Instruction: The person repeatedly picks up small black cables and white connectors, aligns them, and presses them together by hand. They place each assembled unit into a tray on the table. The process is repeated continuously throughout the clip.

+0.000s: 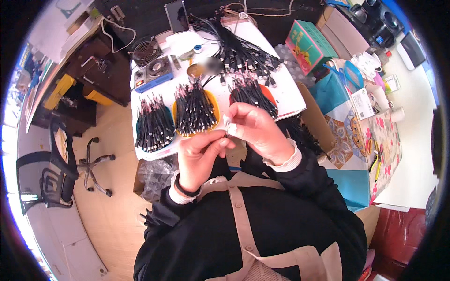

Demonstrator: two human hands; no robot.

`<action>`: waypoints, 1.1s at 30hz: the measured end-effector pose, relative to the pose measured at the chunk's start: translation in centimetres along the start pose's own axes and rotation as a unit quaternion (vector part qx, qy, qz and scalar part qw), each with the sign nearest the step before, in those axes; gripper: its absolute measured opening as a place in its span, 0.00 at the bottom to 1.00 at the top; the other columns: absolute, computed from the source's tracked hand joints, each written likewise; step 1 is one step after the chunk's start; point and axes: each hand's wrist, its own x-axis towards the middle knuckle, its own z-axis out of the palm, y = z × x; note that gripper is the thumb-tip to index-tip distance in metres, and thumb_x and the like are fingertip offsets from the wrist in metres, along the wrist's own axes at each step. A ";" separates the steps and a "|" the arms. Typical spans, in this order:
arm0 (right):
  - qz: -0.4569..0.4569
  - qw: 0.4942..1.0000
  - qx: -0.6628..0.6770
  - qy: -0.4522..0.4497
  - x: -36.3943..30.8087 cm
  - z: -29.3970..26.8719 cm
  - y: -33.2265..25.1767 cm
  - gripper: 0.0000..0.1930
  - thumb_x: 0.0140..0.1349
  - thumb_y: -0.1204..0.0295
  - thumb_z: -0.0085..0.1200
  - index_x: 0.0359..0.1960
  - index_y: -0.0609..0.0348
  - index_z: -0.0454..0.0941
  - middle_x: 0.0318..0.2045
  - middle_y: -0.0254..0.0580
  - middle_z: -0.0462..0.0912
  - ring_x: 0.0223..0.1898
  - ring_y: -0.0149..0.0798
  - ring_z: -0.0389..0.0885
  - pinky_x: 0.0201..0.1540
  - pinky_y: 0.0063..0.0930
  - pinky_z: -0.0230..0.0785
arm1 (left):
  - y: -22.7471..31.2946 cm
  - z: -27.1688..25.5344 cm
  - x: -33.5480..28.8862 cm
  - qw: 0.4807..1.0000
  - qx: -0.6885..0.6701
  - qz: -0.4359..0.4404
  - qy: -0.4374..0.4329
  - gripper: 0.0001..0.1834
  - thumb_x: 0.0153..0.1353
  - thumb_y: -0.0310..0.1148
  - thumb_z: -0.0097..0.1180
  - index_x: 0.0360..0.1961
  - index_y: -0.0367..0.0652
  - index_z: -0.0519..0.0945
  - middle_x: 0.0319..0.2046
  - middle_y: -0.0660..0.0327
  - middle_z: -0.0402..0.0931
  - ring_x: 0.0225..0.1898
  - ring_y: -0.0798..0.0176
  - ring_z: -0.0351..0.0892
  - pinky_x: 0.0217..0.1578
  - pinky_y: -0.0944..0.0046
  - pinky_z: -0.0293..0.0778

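I see left hand (199, 157), right hand (258, 133) pinched closed, contents unclear; three bunches of thin black metal-tipped cables (192, 112) gathered near, loose black cables (229, 43) far: likely partway.

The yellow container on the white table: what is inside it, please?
Inside the yellow container is a dense bundle of black cables, silvery connectors at the near side, reddish ends at the far side. They cover its bottom, so whatever lies beneath them cannot be seen.

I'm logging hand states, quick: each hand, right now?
Left hand: closed in a pinch; any held item can't be made out.
Right hand: fingers curled, white material at the tips; grip can't be told.
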 end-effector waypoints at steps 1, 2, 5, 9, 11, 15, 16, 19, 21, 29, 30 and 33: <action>0.026 0.996 0.083 -0.010 -0.2 -0.3 0.3 0.08 0.64 0.74 0.51 0.42 0.61 0.70 0.33 0.34 0.75 0.33 0.28 0.76 0.37 0.22 0.69 | -0.1 0.2 0.1 0.999 0.046 0.024 -0.004 0.08 0.59 0.19 0.56 0.40 0.31 0.81 0.27 0.60 0.82 0.24 0.74 0.74 0.27 0.74 0.72; 0.080 0.977 0.198 -0.021 -0.3 -0.5 0.9 0.08 0.64 0.73 0.50 0.43 0.60 0.70 0.34 0.35 0.75 0.34 0.28 0.76 0.38 0.22 0.69 | -0.3 0.4 0.1 0.995 0.088 0.042 0.002 0.06 0.58 0.18 0.57 0.37 0.31 0.82 0.26 0.61 0.81 0.23 0.74 0.74 0.26 0.75 0.71; 0.123 0.948 0.294 -0.001 -0.4 -1.8 2.4 0.10 0.65 0.70 0.51 0.46 0.59 0.70 0.36 0.35 0.76 0.35 0.28 0.74 0.37 0.21 0.68 | -1.3 1.3 0.7 0.998 0.039 0.038 -0.011 0.05 0.60 0.19 0.55 0.37 0.31 0.81 0.26 0.60 0.81 0.23 0.74 0.74 0.26 0.75 0.71; -0.077 0.977 -0.164 0.111 0.5 -6.4 1.7 0.15 0.61 0.69 0.59 0.46 0.60 0.71 0.33 0.34 0.78 0.32 0.31 0.77 0.35 0.24 0.70 | -2.8 1.7 1.8 0.994 -0.092 -0.056 0.029 0.06 0.64 0.22 0.51 0.41 0.33 0.77 0.29 0.58 0.81 0.23 0.74 0.73 0.26 0.75 0.70; -0.069 0.797 -0.530 0.282 0.7 -9.4 0.1 0.12 0.57 0.72 0.60 0.40 0.61 0.74 0.28 0.40 0.78 0.27 0.35 0.78 0.33 0.26 0.70 | -3.3 1.4 2.4 0.993 -0.099 -0.064 0.028 0.05 0.66 0.24 0.49 0.40 0.34 0.75 0.30 0.57 0.81 0.22 0.75 0.70 0.25 0.76 0.66; -0.135 0.755 -0.580 0.274 2.9 -11.7 -0.1 0.06 0.54 0.73 0.58 0.29 0.61 0.76 0.27 0.47 0.77 0.30 0.46 0.80 0.31 0.36 0.71 | -4.4 1.5 3.3 0.982 -0.159 -0.100 0.036 0.05 0.67 0.25 0.48 0.40 0.36 0.74 0.29 0.55 0.81 0.21 0.76 0.65 0.24 0.77 0.61; -0.141 0.736 -0.610 0.260 3.7 -11.6 0.3 0.06 0.54 0.72 0.58 0.29 0.61 0.75 0.27 0.48 0.77 0.31 0.48 0.80 0.32 0.37 0.71 | -4.6 1.5 3.5 0.979 -0.171 -0.106 0.040 0.04 0.67 0.25 0.48 0.40 0.36 0.74 0.29 0.55 0.80 0.21 0.75 0.63 0.24 0.76 0.60; -0.088 0.646 -0.724 0.224 5.6 -11.0 1.5 0.09 0.53 0.67 0.59 0.27 0.60 0.76 0.29 0.48 0.78 0.33 0.51 0.79 0.36 0.42 0.70 | -4.8 1.4 3.5 0.976 -0.184 -0.108 0.055 0.05 0.67 0.25 0.48 0.40 0.37 0.75 0.28 0.55 0.80 0.21 0.75 0.63 0.24 0.76 0.59; -0.063 0.637 -0.730 0.238 6.4 -10.5 1.8 0.10 0.52 0.66 0.60 0.27 0.60 0.76 0.30 0.48 0.78 0.33 0.50 0.80 0.35 0.41 0.71 | -4.7 1.1 3.2 0.976 -0.177 -0.105 0.073 0.05 0.67 0.26 0.49 0.39 0.37 0.75 0.28 0.55 0.80 0.21 0.75 0.64 0.24 0.76 0.59; -0.063 0.549 -0.789 0.269 7.4 -9.0 2.5 0.10 0.53 0.67 0.58 0.28 0.62 0.76 0.29 0.48 0.80 0.31 0.48 0.82 0.30 0.39 0.75 | -5.0 0.0 2.7 0.971 -0.195 -0.109 0.080 0.05 0.67 0.27 0.50 0.38 0.36 0.75 0.29 0.57 0.81 0.22 0.76 0.67 0.25 0.77 0.62; -0.057 0.542 -0.792 0.275 7.5 -9.1 2.7 0.10 0.53 0.68 0.57 0.27 0.62 0.76 0.29 0.48 0.80 0.31 0.48 0.82 0.29 0.39 0.75 | -5.0 -0.1 2.6 0.970 -0.201 -0.106 0.082 0.05 0.67 0.27 0.50 0.38 0.36 0.75 0.29 0.57 0.81 0.22 0.76 0.67 0.25 0.77 0.62; -0.047 0.551 -0.783 0.285 7.6 -9.4 2.8 0.08 0.52 0.69 0.56 0.27 0.63 0.77 0.26 0.49 0.80 0.29 0.50 0.82 0.29 0.41 0.75 | -5.0 -0.6 2.2 0.969 -0.211 -0.101 0.086 0.05 0.67 0.27 0.50 0.38 0.35 0.75 0.29 0.57 0.81 0.21 0.76 0.67 0.25 0.77 0.62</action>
